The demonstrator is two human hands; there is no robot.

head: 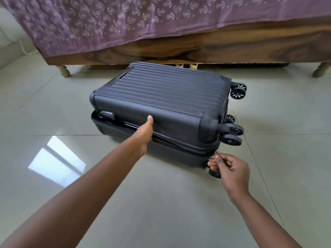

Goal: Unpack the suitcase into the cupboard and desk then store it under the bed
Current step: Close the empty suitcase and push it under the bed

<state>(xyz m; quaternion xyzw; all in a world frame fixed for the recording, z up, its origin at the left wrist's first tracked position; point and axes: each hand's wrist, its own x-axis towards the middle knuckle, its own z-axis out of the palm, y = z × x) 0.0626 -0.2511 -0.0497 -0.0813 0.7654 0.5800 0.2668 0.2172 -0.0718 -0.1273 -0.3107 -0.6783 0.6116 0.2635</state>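
Note:
A dark ribbed hard-shell suitcase [161, 97] lies flat on the floor in front of the bed, wheels to the right. Its upper half sits on the lower half with the zip seam gaping along the near side. My left hand [143, 133] presses on the near edge of the upper half, thumb on top. My right hand [231, 169] pinches the small zip pull [215, 153] at the near right corner, beside a wheel.
A wooden bed frame [215, 43] with a purple patterned cover [125, 20] runs across the back, standing on turned legs [64, 70] with a low gap beneath. Small pale objects show in that gap behind the suitcase. Grey glossy floor tiles [161, 203] surround everything.

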